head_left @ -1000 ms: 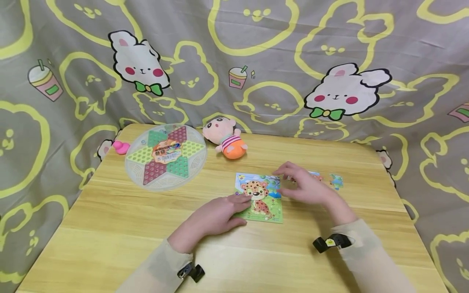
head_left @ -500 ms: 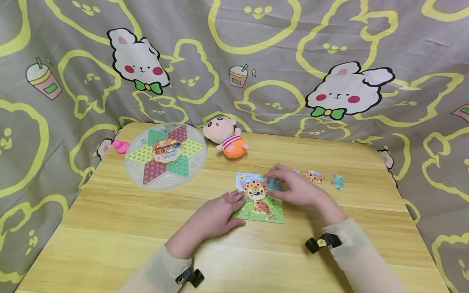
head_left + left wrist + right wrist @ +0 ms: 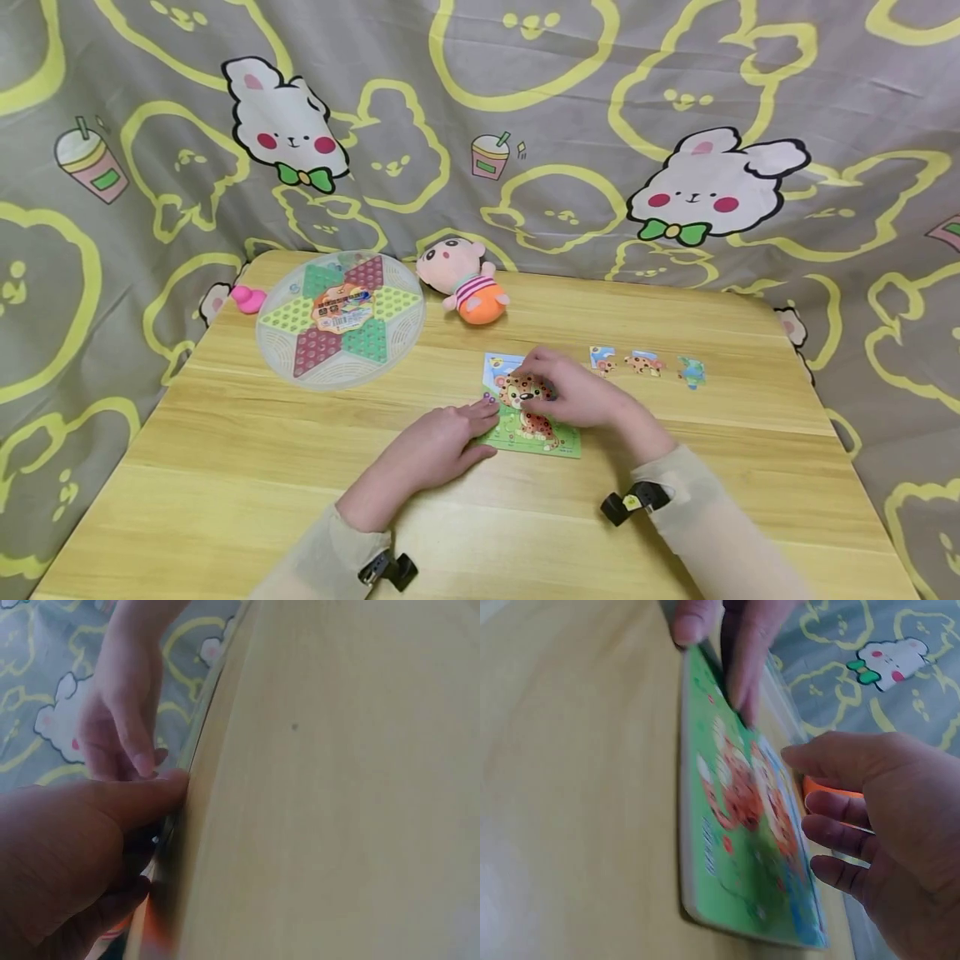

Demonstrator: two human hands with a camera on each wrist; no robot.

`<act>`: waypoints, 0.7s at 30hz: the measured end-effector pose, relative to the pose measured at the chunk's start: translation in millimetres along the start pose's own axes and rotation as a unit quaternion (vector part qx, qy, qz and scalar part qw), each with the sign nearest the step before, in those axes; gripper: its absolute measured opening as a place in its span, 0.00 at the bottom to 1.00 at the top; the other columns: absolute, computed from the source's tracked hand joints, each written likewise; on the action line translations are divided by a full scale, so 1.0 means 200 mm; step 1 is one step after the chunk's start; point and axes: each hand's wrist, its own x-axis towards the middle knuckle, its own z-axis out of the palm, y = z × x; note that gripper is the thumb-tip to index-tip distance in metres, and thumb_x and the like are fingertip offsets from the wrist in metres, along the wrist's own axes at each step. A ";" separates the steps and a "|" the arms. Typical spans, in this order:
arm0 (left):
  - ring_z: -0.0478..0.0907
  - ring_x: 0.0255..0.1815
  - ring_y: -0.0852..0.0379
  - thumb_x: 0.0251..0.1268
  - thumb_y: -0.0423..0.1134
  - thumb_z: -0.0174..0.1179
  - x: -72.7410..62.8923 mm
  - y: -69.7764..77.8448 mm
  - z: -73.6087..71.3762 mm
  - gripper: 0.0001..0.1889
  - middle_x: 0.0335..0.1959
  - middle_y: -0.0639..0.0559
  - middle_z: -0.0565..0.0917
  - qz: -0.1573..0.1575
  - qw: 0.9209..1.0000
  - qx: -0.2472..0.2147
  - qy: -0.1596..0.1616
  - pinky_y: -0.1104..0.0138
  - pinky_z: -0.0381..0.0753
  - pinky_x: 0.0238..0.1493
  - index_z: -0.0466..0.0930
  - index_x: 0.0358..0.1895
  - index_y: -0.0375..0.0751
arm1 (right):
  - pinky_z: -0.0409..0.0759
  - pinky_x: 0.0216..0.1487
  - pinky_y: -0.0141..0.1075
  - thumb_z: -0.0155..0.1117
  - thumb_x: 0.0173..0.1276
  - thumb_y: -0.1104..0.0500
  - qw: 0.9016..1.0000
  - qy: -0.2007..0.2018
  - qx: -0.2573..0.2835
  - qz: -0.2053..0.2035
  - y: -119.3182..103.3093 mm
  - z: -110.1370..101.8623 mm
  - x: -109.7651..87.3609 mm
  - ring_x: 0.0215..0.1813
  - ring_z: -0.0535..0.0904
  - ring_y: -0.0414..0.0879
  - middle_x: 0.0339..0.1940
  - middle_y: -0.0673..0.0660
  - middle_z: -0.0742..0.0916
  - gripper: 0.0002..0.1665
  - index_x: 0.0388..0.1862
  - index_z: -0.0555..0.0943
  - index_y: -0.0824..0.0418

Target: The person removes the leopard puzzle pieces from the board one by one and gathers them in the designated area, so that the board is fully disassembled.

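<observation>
A leopard jigsaw puzzle (image 3: 543, 442) lies on the wooden table in front of me. My left hand (image 3: 453, 442) rests at its left side, fingers laid on the board's edge; the left wrist view shows the thumb beside the other fingers. My right hand (image 3: 577, 392) is over the upper right of the puzzle, covering part of the picture. In the right wrist view, the right hand (image 3: 889, 817) has loosely bent fingers above the board, and no piece shows between them. Three loose puzzle pieces lie to the right: one (image 3: 602, 360), another (image 3: 645, 363) and a third (image 3: 691, 372).
A round Chinese checkers board (image 3: 285, 358) lies at the back left, with a pink toy duck (image 3: 248, 299) beside it. Behind the puzzle is a plush doll (image 3: 468, 287). A patterned curtain (image 3: 555, 250) hangs along the table's far edge.
My right hand has moved left from the puzzle's right edge across its upper part, uncovering the loose pieces. The left hand has shifted slightly left, staying at the board's edge.
</observation>
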 end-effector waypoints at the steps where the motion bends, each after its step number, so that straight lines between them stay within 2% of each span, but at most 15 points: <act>1: 0.70 0.76 0.49 0.79 0.51 0.62 0.00 0.00 0.00 0.28 0.76 0.47 0.73 0.000 1.000 0.001 0.000 0.52 0.73 0.73 0.77 0.73 0.38 | 0.82 0.48 0.44 0.73 0.72 0.59 1.000 -0.002 -0.002 -0.001 0.00 0.01 0.01 0.47 0.79 0.51 0.52 0.56 0.84 0.24 0.65 0.83 0.65; 5: 0.71 0.76 0.49 0.80 0.51 0.61 0.00 0.00 0.00 0.27 0.76 0.48 0.73 0.000 1.000 0.011 -0.002 0.52 0.74 0.72 0.78 0.73 0.39 | 0.80 0.44 0.39 0.73 0.73 0.58 1.000 -0.007 -0.012 0.006 -0.01 0.06 0.04 0.43 0.77 0.48 0.47 0.55 0.83 0.23 0.63 0.84 0.65; 11: 0.72 0.75 0.48 0.80 0.50 0.61 0.01 0.01 -0.01 0.27 0.76 0.48 0.74 0.008 0.999 0.033 -0.007 0.53 0.75 0.71 0.78 0.73 0.40 | 0.78 0.43 0.38 0.78 0.69 0.55 0.998 0.009 -0.015 0.058 -0.01 0.10 0.05 0.41 0.76 0.45 0.42 0.51 0.81 0.24 0.60 0.85 0.64; 18: 0.74 0.73 0.55 0.80 0.45 0.63 0.04 0.01 -0.02 0.23 0.75 0.55 0.75 0.042 0.999 -0.029 -0.018 0.57 0.74 0.73 0.80 0.72 0.41 | 0.79 0.42 0.38 0.81 0.66 0.54 0.996 0.019 -0.019 0.084 -0.01 0.11 0.07 0.40 0.75 0.43 0.40 0.50 0.80 0.21 0.54 0.86 0.61; 21: 0.75 0.72 0.56 0.79 0.45 0.64 0.04 0.01 -0.02 0.23 0.75 0.56 0.75 0.043 0.998 -0.032 -0.028 0.59 0.75 0.72 0.81 0.71 0.42 | 0.79 0.42 0.38 0.82 0.65 0.54 0.996 0.020 -0.023 0.089 -0.01 0.11 0.07 0.40 0.75 0.42 0.40 0.49 0.79 0.20 0.51 0.86 0.60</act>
